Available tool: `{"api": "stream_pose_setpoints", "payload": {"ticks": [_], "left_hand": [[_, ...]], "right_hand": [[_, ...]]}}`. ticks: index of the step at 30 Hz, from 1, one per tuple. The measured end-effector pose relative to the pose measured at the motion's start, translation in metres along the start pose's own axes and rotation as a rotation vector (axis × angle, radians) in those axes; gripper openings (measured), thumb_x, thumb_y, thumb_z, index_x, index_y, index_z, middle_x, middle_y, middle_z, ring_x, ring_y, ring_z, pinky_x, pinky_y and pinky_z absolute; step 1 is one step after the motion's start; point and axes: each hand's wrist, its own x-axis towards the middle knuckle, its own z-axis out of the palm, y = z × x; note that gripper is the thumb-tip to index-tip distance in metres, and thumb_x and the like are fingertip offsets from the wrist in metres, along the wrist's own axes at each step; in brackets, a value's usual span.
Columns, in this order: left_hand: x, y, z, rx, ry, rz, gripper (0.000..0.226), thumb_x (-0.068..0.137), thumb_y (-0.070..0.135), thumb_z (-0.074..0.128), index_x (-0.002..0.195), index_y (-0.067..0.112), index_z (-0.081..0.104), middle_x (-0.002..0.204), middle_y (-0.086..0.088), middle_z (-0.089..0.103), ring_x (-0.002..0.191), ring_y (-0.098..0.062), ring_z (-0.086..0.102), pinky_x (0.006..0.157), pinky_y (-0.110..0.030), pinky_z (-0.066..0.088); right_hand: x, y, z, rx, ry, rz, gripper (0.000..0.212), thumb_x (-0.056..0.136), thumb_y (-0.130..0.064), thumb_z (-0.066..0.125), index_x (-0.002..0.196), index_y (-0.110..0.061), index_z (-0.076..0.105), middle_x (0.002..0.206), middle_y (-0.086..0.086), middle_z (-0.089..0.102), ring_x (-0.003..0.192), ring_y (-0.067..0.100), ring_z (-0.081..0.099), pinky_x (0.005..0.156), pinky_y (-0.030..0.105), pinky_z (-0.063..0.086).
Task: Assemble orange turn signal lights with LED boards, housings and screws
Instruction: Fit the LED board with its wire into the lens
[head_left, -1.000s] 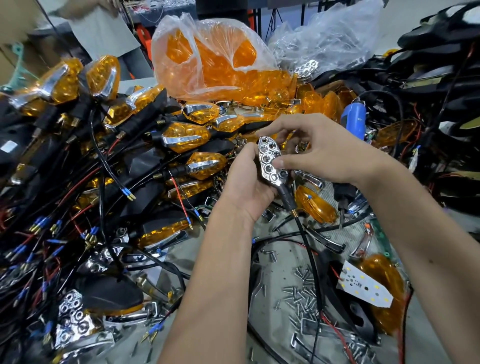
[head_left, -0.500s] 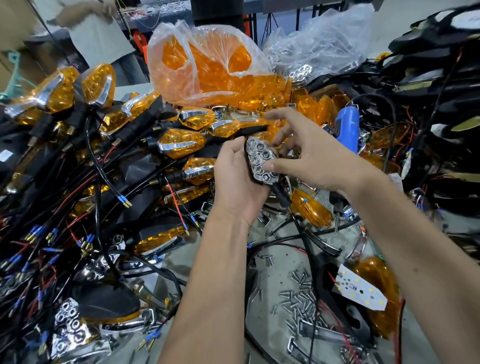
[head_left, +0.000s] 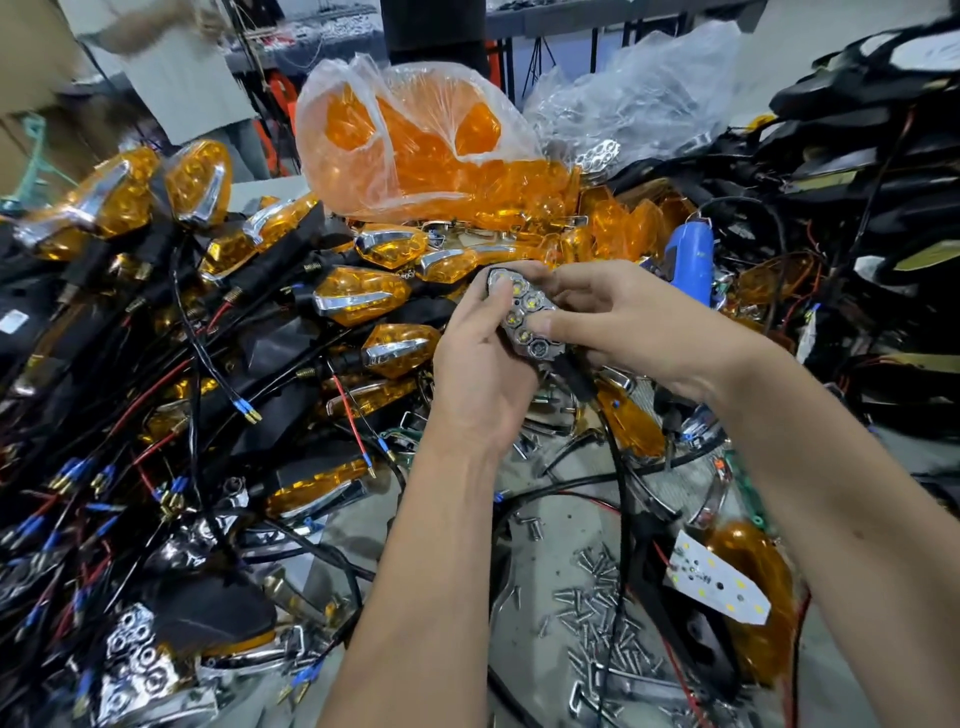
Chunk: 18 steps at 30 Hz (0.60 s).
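Holding chrome reflector (head_left: 524, 319): left hand (head_left: 480, 369), right hand (head_left: 623, 317).

floor (head_left: 841, 21): pale grey | far tables (head_left: 332, 36): cluttered, blurred | light: even

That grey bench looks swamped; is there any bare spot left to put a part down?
Barely. One bare strip of grey bench top lies between the person's forearms, bordered by the loose silver screws and black cables. Left is crowded with finished orange lamps; right with black housings.

A chrome reflector housing (head_left: 524, 322) is gripped by the left hand (head_left: 480, 374) and pinched by the right hand (head_left: 623, 322). Loose screws (head_left: 597, 613) are scattered below.
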Motion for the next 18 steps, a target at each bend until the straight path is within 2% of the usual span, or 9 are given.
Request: {"api": "stream_pose_setpoints", "payload": {"ticks": [2, 5, 8, 10, 11, 13, 15, 18], "left_hand": [[0.002, 0.001, -0.001, 0.045, 0.04, 0.01, 0.027, 0.109, 0.018, 0.043, 0.109, 0.005, 0.066, 0.102, -0.013, 0.07, 0.094, -0.028, 0.068, 0.078, -0.039, 0.058], [0.006, 0.001, -0.003, 0.129, 0.171, 0.043, 0.026, 0.106, 0.016, 0.054, 0.121, -0.002, 0.067, 0.11, -0.017, 0.071, 0.096, -0.026, 0.068, 0.084, -0.038, 0.057], [0.008, -0.001, -0.008, 0.267, 0.195, 0.116, 0.014, 0.101, 0.011, 0.064, 0.108, 0.014, 0.075, 0.114, -0.015, 0.076, 0.103, -0.029, 0.07, 0.099, -0.053, 0.055], [0.008, -0.002, -0.009, 0.359, 0.183, 0.137, 0.013, 0.101, 0.014, 0.066, 0.109, 0.016, 0.077, 0.117, -0.018, 0.075, 0.11, -0.04, 0.067, 0.105, -0.065, 0.047], [0.007, -0.003, -0.01, 0.399, 0.173, 0.15, 0.014, 0.101, 0.018, 0.067, 0.11, 0.015, 0.077, 0.116, -0.019, 0.074, 0.112, -0.043, 0.066, 0.105, -0.067, 0.047], [0.007, -0.004, -0.011, 0.469, 0.16, 0.188, 0.016, 0.097, 0.025, 0.071, 0.108, 0.016, 0.078, 0.106, -0.014, 0.076, 0.103, -0.032, 0.069, 0.1, -0.058, 0.054], [0.008, -0.005, -0.014, 0.521, 0.154, 0.23, 0.015, 0.096, 0.025, 0.072, 0.106, 0.016, 0.079, 0.097, -0.004, 0.077, 0.094, -0.019, 0.069, 0.093, -0.046, 0.057], [0.01, -0.004, -0.017, 0.536, 0.16, 0.273, 0.01, 0.095, 0.015, 0.074, 0.103, 0.011, 0.079, 0.1, -0.012, 0.077, 0.094, -0.023, 0.068, 0.092, -0.049, 0.057]], "right_hand": [[0.001, -0.002, -0.001, 0.022, 0.008, -0.054, 0.01, 0.097, -0.022, 0.073, 0.104, -0.021, 0.079, 0.099, 0.001, 0.079, 0.09, 0.01, 0.072, 0.075, 0.024, 0.056], [0.001, -0.002, -0.001, 0.069, 0.073, -0.087, 0.01, 0.096, -0.017, 0.074, 0.104, -0.017, 0.08, 0.098, 0.009, 0.079, 0.087, 0.019, 0.073, 0.077, 0.029, 0.059], [0.002, 0.0, -0.004, 0.114, 0.117, -0.089, 0.011, 0.093, -0.015, 0.077, 0.103, -0.013, 0.079, 0.099, 0.013, 0.078, 0.087, 0.022, 0.073, 0.079, 0.032, 0.062], [0.002, 0.0, -0.005, 0.104, 0.128, -0.094, 0.01, 0.092, -0.014, 0.078, 0.101, -0.012, 0.079, 0.1, 0.016, 0.077, 0.086, 0.022, 0.073, 0.081, 0.033, 0.061], [0.002, 0.001, -0.004, 0.106, 0.132, -0.095, 0.009, 0.091, -0.013, 0.079, 0.1, -0.012, 0.078, 0.1, 0.017, 0.077, 0.086, 0.021, 0.072, 0.082, 0.033, 0.061], [0.001, 0.001, -0.002, 0.108, 0.143, -0.094, 0.008, 0.089, -0.012, 0.08, 0.097, -0.014, 0.078, 0.1, 0.019, 0.075, 0.085, 0.02, 0.071, 0.083, 0.034, 0.061], [0.001, 0.002, 0.0, 0.089, 0.162, -0.093, 0.01, 0.087, -0.012, 0.082, 0.093, -0.019, 0.077, 0.1, 0.022, 0.074, 0.084, 0.02, 0.068, 0.085, 0.04, 0.062], [0.001, 0.002, 0.003, 0.068, 0.179, -0.089, 0.012, 0.086, -0.012, 0.083, 0.088, -0.022, 0.077, 0.09, 0.019, 0.074, 0.081, 0.019, 0.065, 0.091, 0.05, 0.058]]}}
